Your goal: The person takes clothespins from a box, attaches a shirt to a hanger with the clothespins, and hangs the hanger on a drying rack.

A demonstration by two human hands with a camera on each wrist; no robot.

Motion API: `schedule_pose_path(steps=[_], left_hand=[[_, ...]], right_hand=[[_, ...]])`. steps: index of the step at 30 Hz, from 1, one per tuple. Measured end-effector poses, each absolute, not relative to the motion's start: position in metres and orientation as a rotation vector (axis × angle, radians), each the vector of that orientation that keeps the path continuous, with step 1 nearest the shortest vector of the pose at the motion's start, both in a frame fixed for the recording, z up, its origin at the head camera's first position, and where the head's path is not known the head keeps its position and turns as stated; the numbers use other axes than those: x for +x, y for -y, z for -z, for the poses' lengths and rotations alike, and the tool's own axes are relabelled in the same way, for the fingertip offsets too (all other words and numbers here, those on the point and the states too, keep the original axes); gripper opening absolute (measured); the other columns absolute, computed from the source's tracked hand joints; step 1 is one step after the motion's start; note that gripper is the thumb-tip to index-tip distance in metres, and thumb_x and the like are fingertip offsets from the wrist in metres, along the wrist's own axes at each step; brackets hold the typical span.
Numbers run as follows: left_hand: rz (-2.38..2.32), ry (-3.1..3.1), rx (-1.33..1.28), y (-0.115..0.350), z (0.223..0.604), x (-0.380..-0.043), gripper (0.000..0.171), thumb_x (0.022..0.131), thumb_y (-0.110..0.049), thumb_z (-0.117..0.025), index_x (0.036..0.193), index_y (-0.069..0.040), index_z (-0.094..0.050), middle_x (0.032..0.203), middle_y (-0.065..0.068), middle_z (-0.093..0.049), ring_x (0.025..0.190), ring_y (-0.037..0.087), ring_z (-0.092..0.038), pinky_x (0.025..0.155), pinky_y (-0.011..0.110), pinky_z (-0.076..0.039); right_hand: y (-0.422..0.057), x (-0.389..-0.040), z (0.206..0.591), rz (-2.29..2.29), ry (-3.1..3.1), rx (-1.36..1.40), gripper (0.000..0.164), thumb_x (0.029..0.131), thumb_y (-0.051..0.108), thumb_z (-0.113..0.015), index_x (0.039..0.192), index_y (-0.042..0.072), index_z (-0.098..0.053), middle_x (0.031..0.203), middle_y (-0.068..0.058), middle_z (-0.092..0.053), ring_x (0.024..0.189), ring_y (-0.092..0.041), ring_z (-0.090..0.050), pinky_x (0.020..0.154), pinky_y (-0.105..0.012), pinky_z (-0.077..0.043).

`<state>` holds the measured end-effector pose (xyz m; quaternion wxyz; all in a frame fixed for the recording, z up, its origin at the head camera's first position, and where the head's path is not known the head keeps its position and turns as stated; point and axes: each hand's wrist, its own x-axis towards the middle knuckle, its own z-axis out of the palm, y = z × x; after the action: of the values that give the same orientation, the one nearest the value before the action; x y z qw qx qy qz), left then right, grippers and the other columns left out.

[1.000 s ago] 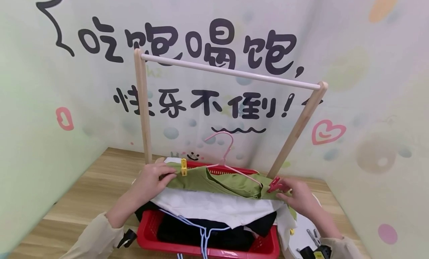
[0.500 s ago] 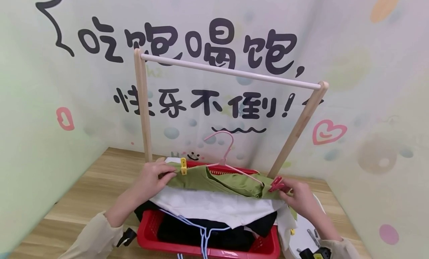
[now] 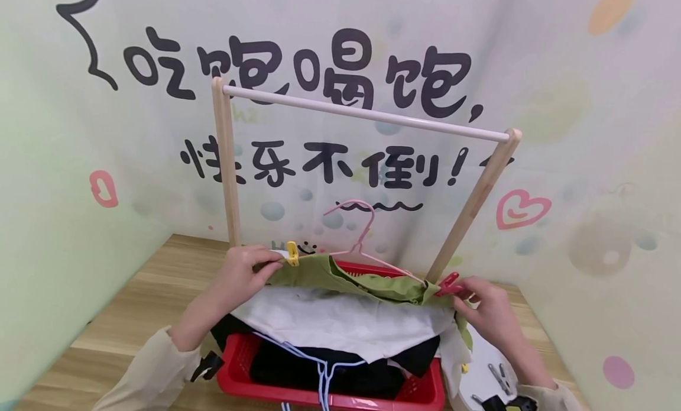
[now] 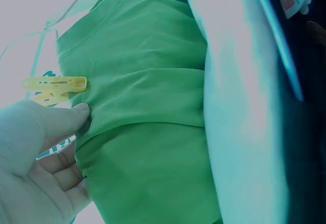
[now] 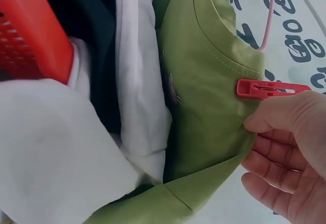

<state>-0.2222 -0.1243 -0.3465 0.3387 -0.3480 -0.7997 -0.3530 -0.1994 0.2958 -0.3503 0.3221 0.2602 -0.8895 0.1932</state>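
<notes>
A green T-shirt (image 3: 314,273) is on a pink hanger (image 3: 367,239), its hook pointing up and its neckline round the hanger's neck. My left hand (image 3: 250,275) pinches the shirt's left shoulder edge between thumb and fingers, right beside a yellow clothespin (image 4: 71,84) clipped there. At the opposite shoulder my right hand (image 3: 492,310) pinches the fabric just below a red clothespin (image 5: 254,88). In the right wrist view a small embroidered figure (image 5: 173,89) shows on the chest. The shirt's lower part is hidden behind the folded edge and white cloth (image 3: 340,325).
A wooden rack with a white rail (image 3: 367,113) stands behind. Below the shirt, a red basket (image 3: 330,397) holds black clothing (image 3: 298,369), with blue hangers (image 3: 323,369) lying across it. A white round surface (image 3: 481,352) with metal clips (image 3: 499,375) is at right.
Both hands have lifted slightly, raising the shirt, hanger and clothespins a little. The right hand has also shifted outward to the right, and the shoulder line looks more stretched.
</notes>
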Motion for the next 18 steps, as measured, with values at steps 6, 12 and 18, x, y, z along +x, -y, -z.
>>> schedule_pose_path(steps=[6,12,18], left_hand=[[0.928,2.105,-0.886,0.122,0.341,-0.224,0.015,0.069,0.014,-0.073,0.081,0.004,-0.072,0.067,0.006,-0.064,0.055,0.004,-0.050,0.047,0.015,-0.044],[0.920,2.136,-0.845,0.120,0.337,-0.226,0.014,0.071,0.011,-0.074,0.083,0.004,-0.073,0.071,0.007,-0.067,0.055,0.005,-0.053,0.048,0.016,-0.045],[0.905,2.130,-0.816,0.117,0.334,-0.229,0.015,0.071,0.010,-0.074,0.084,0.004,-0.073,0.077,0.011,-0.070,0.061,0.013,-0.062,0.051,0.020,-0.049]], right_hand=[[-0.299,-0.198,0.348,-0.514,2.279,0.689,0.027,0.061,-0.011,-0.074,0.078,0.009,-0.066,0.072,0.001,-0.063,0.061,-0.008,-0.057,0.051,-0.016,-0.046],[-0.301,-0.196,0.346,-0.549,2.271,0.680,0.025,0.063,-0.013,-0.071,0.079,0.006,-0.066,0.073,-0.001,-0.064,0.061,-0.005,-0.058,0.052,-0.012,-0.048],[-0.303,-0.194,0.345,-0.561,2.273,0.684,0.025,0.063,-0.013,-0.072,0.079,0.004,-0.066,0.073,-0.002,-0.064,0.062,-0.003,-0.058,0.052,-0.010,-0.048]])
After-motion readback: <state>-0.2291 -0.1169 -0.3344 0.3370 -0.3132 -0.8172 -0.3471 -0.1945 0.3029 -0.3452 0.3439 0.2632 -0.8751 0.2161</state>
